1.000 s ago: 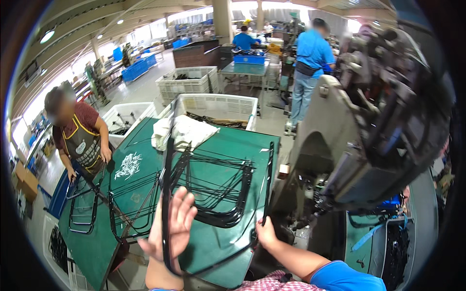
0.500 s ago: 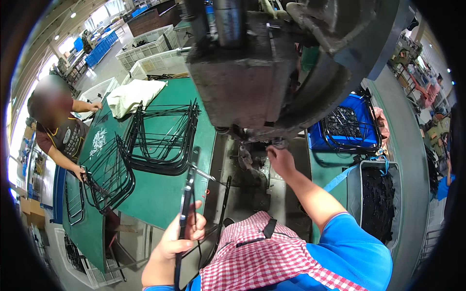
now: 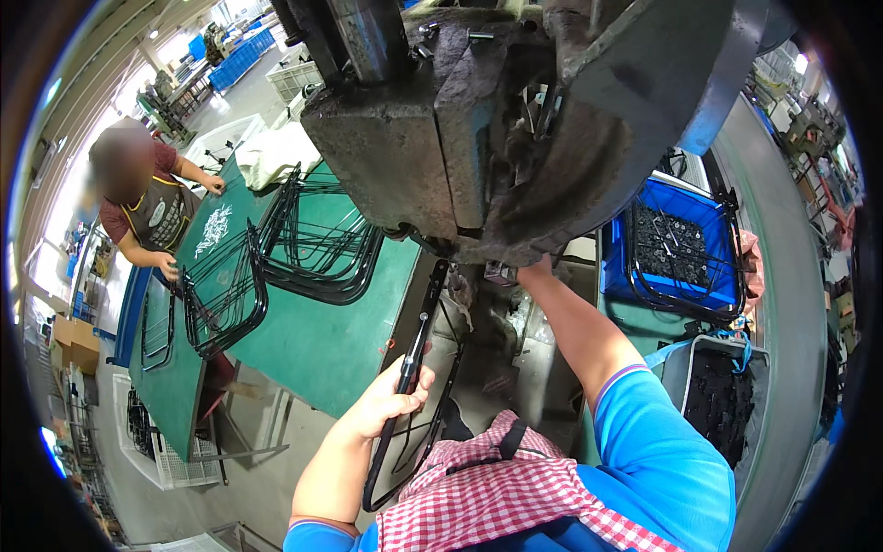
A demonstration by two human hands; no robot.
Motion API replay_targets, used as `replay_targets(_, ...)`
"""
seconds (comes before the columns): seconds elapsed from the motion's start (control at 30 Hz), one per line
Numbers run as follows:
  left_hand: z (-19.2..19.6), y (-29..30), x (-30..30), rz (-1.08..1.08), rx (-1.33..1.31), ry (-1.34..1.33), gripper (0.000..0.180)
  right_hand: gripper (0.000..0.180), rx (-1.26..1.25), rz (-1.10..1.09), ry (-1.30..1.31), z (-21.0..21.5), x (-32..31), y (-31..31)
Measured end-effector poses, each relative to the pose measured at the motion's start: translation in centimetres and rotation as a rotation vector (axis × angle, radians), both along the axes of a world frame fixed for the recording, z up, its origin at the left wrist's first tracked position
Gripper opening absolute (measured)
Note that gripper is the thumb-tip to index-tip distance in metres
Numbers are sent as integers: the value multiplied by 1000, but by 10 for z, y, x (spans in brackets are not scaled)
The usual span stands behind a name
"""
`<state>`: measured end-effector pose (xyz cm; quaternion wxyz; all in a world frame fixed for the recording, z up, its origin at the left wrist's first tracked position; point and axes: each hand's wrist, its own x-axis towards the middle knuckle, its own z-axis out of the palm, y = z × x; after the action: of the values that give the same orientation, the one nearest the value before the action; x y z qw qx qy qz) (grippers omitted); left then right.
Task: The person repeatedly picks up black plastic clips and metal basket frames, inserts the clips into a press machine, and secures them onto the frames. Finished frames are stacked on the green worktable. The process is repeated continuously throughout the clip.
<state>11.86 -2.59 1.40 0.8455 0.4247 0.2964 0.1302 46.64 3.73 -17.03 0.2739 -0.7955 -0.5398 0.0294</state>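
My left hand (image 3: 400, 396) is wrapped round a black metal tube frame (image 3: 425, 317), held tilted in front of me. The frame's far end comes up close beneath the heavy grey press head (image 3: 377, 156). My right hand (image 3: 536, 270) reaches in under the press, beside a small metal block (image 3: 499, 273). The machine's lower edge hides its fingers, so what they hold, if anything, does not show.
On the green table (image 3: 313, 354) to the left stand several black tube frames (image 3: 322, 267). A co-worker (image 3: 147, 202) handles another frame there, near small silver parts (image 3: 213, 230). At right are a blue crate (image 3: 671, 239) of dark parts and a grey bin (image 3: 717, 396).
My left hand has carried the frame forward and right, its far end now near the press. My right hand has gone further in under the press head. The whole view has shifted.
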Motion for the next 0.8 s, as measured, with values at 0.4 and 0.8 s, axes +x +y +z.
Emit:
replay_targets(0.4,-30,23,1,-123,-61,4,91,49,464,167,-13,-10,24,0)
replay_targets(0.8,-42,33,-3,-156,47,68,92,13,577,404,606,132,-95,-29)
